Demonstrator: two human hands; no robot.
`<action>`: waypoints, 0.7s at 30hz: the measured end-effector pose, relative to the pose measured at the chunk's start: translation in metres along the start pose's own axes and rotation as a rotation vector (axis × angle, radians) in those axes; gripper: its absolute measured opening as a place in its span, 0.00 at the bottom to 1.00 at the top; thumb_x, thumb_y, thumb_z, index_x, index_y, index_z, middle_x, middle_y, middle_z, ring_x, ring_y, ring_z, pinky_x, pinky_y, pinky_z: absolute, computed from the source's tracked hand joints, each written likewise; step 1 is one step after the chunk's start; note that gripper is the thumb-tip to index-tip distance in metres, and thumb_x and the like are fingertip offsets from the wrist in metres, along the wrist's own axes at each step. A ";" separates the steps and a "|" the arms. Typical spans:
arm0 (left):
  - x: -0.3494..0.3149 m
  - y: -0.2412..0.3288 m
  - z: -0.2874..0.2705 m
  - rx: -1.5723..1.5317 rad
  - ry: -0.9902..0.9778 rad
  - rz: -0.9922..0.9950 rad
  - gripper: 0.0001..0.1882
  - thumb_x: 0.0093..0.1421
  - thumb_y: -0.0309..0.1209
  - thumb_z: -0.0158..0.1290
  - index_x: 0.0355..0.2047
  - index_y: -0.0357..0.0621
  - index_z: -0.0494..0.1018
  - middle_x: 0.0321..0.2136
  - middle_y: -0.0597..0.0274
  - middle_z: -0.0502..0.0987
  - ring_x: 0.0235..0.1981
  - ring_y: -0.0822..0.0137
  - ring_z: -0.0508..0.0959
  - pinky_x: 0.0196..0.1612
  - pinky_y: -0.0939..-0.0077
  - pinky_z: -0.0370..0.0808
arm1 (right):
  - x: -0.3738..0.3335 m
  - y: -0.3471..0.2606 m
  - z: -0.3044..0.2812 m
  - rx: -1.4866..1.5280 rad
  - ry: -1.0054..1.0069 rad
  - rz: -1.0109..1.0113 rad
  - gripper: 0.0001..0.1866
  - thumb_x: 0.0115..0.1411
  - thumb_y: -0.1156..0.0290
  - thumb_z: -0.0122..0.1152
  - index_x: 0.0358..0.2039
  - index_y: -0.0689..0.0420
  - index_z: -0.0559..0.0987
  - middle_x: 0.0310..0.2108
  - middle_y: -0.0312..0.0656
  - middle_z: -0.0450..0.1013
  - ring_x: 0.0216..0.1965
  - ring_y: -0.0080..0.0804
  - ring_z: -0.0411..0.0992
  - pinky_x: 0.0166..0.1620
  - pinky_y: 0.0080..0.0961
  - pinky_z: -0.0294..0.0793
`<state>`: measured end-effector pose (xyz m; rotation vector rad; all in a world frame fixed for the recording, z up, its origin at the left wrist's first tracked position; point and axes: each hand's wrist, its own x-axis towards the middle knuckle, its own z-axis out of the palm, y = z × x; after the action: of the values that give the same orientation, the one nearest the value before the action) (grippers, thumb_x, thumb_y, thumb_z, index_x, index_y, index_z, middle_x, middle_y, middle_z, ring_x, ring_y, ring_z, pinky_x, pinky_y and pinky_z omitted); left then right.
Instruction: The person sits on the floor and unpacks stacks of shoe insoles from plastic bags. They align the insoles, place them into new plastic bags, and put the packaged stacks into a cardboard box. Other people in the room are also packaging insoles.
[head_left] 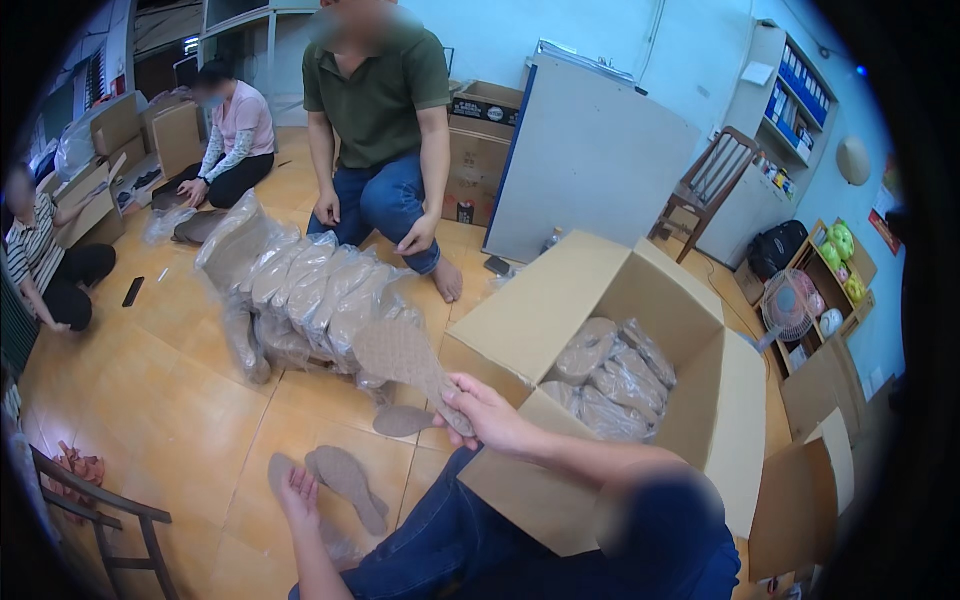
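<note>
On the tiled floor (215,420): bagged pile (325,290) of brown insoles, wrapped in clear plastic, lies ahead of you, the bags leaning one against another.
Held insole (400,358): it is in your right hand (490,415), lifted, with the wide end pointing away from you; in the view it overlaps the near end of the pile.
Right grip: it pinches this insole by the narrow end, thumb on one side and fingers on the other.
Left hand (300,492): low over the floor, fingers a little bent, against another insole (279,472); I cannot tell if this grip is closed on it.
Loose insoles (345,480): they lie overlapped just beside your left hand; one single insole (402,421) lies near your right hand.
Open carton (520,320): at your right side, its flaps turned outward, with bagged insoles (612,380) inside.
Co-worker in green shirt (375,100): crouches behind the pile, with one bare foot (448,281) showing.
Farther left: a person in pink top (250,120) and a person in striped shirt (38,245) sit low.
Behind the carton: grey board (595,155) and wooden chair (715,180).
</note>
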<state>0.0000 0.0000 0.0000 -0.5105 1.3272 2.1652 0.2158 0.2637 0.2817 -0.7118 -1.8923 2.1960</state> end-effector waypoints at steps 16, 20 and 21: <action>0.006 0.021 0.031 0.162 0.041 0.118 0.17 0.63 0.39 0.50 0.48 0.45 0.67 0.36 0.61 0.74 0.29 0.70 0.74 0.31 0.77 0.73 | 0.265 -0.367 -0.186 -0.023 0.730 -0.711 0.23 0.67 0.57 0.47 0.51 0.64 0.66 0.43 0.51 0.70 0.33 0.35 0.75 0.39 0.32 0.79; -0.010 0.018 0.037 0.147 0.070 0.085 0.15 0.63 0.39 0.51 0.46 0.45 0.69 0.35 0.63 0.74 0.29 0.72 0.75 0.31 0.78 0.74 | 0.273 -0.241 -0.112 -0.320 0.207 -0.655 0.14 0.62 0.66 0.55 0.41 0.62 0.67 0.33 0.43 0.72 0.31 0.33 0.76 0.30 0.29 0.75; -0.013 0.019 0.042 0.159 0.052 0.084 0.15 0.63 0.39 0.50 0.45 0.45 0.70 0.35 0.63 0.75 0.29 0.72 0.75 0.32 0.78 0.74 | 0.266 -0.195 -0.085 -0.612 0.095 -0.392 0.15 0.62 0.66 0.56 0.47 0.59 0.70 0.33 0.41 0.73 0.33 0.31 0.76 0.31 0.27 0.75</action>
<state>-0.0033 0.0272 0.0393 -0.4580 1.5604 2.1028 -0.0150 0.4872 0.3962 -0.4496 -2.4168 1.3331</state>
